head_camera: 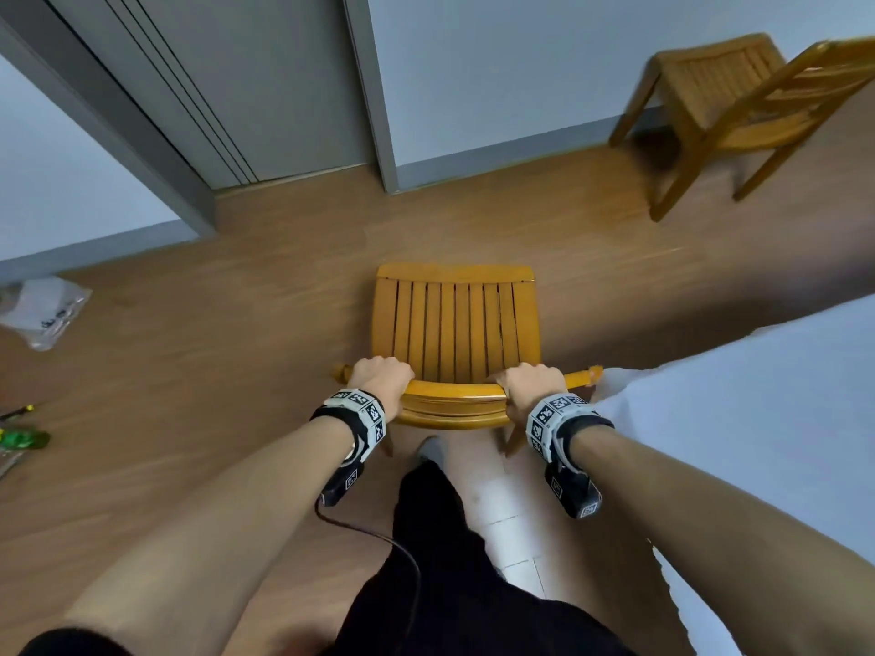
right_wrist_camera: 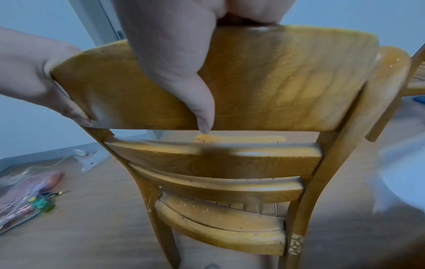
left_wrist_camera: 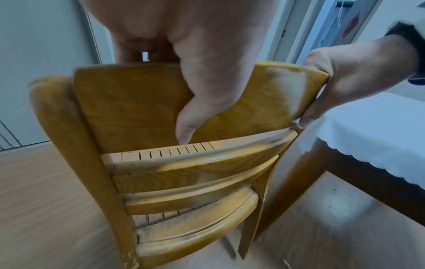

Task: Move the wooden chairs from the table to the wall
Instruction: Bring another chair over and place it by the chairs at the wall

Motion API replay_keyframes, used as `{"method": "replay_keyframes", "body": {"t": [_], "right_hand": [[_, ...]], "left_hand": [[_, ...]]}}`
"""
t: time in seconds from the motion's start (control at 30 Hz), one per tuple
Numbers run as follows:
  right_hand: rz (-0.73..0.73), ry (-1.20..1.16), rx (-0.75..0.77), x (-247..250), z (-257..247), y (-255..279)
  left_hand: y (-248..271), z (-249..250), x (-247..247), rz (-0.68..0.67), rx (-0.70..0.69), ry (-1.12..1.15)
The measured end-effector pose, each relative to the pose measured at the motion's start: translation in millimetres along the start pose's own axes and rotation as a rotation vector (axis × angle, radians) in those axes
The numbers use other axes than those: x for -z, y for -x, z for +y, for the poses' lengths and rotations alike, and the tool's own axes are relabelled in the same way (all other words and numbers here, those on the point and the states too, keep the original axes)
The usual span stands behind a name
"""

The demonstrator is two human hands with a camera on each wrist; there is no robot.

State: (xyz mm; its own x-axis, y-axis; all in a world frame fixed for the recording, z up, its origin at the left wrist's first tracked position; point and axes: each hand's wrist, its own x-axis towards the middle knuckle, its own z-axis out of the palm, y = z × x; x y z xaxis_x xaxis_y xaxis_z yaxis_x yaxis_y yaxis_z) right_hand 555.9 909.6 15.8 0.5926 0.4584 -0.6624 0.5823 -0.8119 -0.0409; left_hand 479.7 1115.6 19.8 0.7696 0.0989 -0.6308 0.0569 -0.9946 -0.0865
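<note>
Both hands gripped chair [head_camera: 455,324] top rail: left hand [head_camera: 379,378] near left end, right hand [head_camera: 532,385] near right; seat ahead.

Wood floor [head_camera: 246,286] — 2 chairs [head_camera: 455,324] [head_camera: 738,111], plastic bag [head_camera: 45,310]

No legible text; wristband [head_camera: 360,409] markers perhaps patterns only.

Your left hand [left_wrist_camera: 202,72] grips the chair [left_wrist_camera: 184,172] by its top back rail, thumb pressed down the rear face. Your right hand [left_wrist_camera: 345,80] holds the rail's far end, beside the cloth-covered table [left_wrist_camera: 379,131].
</note>
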Motion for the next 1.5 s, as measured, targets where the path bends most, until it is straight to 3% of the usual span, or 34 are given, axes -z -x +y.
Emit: {"method": "replay_keyframes", "body": {"t": [0.2, 0.43, 0.7, 0.9, 1.17, 1.5], "right_hand": [[-0.022, -0.073, -0.107, 72, 34, -88], [-0.019, -0.136, -0.183, 138, 101, -159], [-0.052, -0.204, -0.198, 201, 199, -243], [-0.002, -0.225, -0.231, 268, 271, -301], [-0.049, -0.172, -0.238, 342, 364, -378], [-0.034, -0.094, -0.175, 427, 496, -426]], "left_hand": [[-107, -33, 76, 0.027, -0.095, -0.054], [-207, -36, 163, 0.017, -0.188, -0.118], [-330, -9, 248, -0.024, -0.263, -0.186], [-419, 4, 329, 0.007, -0.293, -0.190], [-537, 23, 416, 0.032, -0.385, -0.215], [-631, 89, 513, 0.047, -0.462, -0.213]]}}
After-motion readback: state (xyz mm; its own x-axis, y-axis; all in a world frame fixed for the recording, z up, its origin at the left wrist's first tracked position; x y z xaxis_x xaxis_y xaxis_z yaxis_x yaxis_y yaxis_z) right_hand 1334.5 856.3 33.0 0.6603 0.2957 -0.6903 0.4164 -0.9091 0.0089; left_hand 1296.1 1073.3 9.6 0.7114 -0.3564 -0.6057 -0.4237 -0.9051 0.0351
